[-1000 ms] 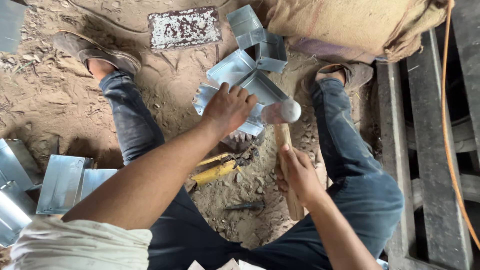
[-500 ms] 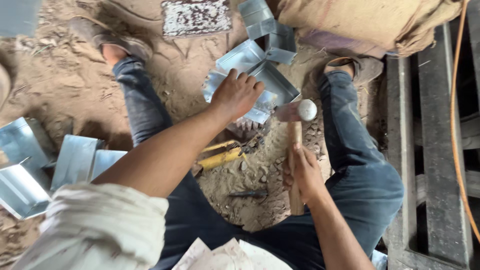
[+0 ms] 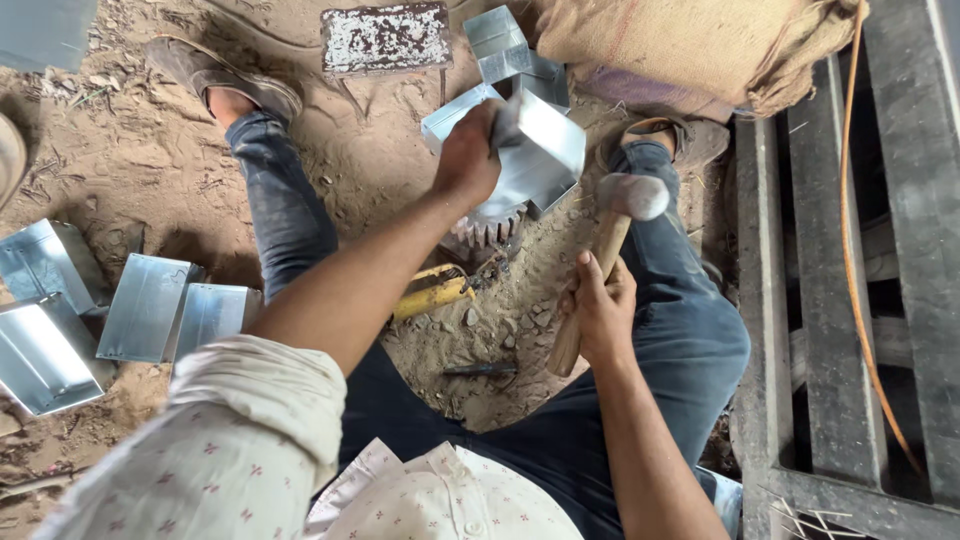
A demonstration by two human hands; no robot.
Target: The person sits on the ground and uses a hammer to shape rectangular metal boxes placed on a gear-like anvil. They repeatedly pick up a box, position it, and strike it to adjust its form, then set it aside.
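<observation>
1. the left hand point(image 3: 468, 158) is closed on a bent sheet-metal piece point(image 3: 530, 150), steadying it over a toothed iron block point(image 3: 485, 232) on the sandy ground point(image 3: 380, 170).
2. the right hand point(image 3: 598, 312) wraps the hammer point(image 3: 603, 255) handle, head raised beside the piece.
3. more metal trays point(image 3: 140, 310) lie at the left, nothing visible in them.
4. a burlap sack point(image 3: 690, 45) sits ahead, contents hidden.

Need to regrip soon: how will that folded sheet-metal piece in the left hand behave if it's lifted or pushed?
The folded sheet-metal piece looks thin, so probably light. Its creased folds suggest it holds shape yet dents easily. The left hand grips shiny, likely slippery metal with possibly sharp edges.
</observation>
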